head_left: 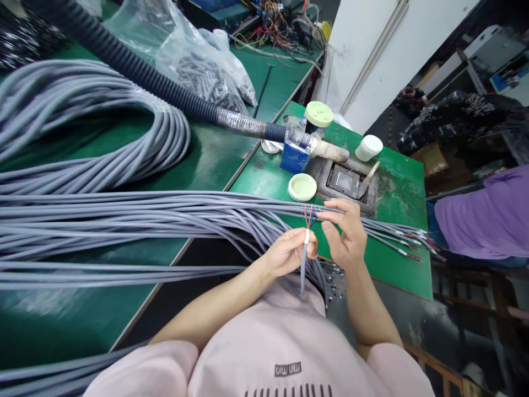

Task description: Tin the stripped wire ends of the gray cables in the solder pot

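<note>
My left hand (pixel 291 251) pinches a grey cable (pixel 303 270) just below its stripped end, at a white sleeve (pixel 306 237). Thin red and blue wires (pixel 308 216) fan upward out of that end. To the right, my right hand (pixel 347 231) has its thumb and fingers apart, the fingertips close to the wires; whether one touches them I cannot tell. Behind both hands runs a bundle of grey cables (pixel 198 212), whose stripped ends (pixel 413 242) lie on the right side of the green bench.
A solder pot (pixel 345 179) with a scraper (pixel 367 179) sits ahead, under a black extraction hose (pixel 177 91). Around it are a yellowish lid (pixel 302 187), a white jar (pixel 369 148) and a blue box (pixel 294 157). Coiled cables (pixel 165 127) lie left. A person in purple (pixel 483 215) is at right.
</note>
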`<action>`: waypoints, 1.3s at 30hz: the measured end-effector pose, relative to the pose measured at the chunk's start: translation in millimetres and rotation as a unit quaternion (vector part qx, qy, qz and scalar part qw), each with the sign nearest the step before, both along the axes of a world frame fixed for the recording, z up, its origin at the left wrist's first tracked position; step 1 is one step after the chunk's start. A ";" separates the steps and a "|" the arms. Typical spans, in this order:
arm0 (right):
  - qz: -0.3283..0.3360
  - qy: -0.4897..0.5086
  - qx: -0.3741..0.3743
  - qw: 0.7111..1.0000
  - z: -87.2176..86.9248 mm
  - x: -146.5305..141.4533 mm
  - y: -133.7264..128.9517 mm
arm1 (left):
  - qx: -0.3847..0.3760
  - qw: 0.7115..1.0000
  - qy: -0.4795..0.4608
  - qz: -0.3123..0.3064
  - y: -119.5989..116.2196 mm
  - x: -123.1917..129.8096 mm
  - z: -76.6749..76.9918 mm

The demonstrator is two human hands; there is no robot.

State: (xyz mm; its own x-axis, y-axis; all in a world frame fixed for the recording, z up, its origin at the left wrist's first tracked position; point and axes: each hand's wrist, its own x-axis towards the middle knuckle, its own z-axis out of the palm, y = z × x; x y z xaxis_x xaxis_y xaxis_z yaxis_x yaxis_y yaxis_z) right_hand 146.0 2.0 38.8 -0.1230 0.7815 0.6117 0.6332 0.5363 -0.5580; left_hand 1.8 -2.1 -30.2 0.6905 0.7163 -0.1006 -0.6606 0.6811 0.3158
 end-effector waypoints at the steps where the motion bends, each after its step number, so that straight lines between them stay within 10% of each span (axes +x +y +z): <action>1: 0.009 -0.014 0.000 1.000 -0.5 0.3 1.2 | -0.001 1.000 -0.003 -0.001 -0.2 -0.1 0.2; 23: 0.086 -0.157 0.078 0.981 -27.1 17.2 -15.3 | -0.064 0.994 0.029 0.080 18.0 8.3 21.4; 29: 0.041 -0.099 0.120 0.987 -23.3 19.6 -1.9 | 0.045 0.988 0.124 0.086 18.4 2.7 30.8; 32: -0.003 -0.036 0.132 0.991 -12.6 19.9 2.5 | 0.158 0.943 0.247 0.158 21.0 -7.8 34.1; 39: 0.013 -0.034 0.104 0.994 1.3 15.2 0.0 | 0.429 0.731 0.458 0.267 44.4 -35.6 53.4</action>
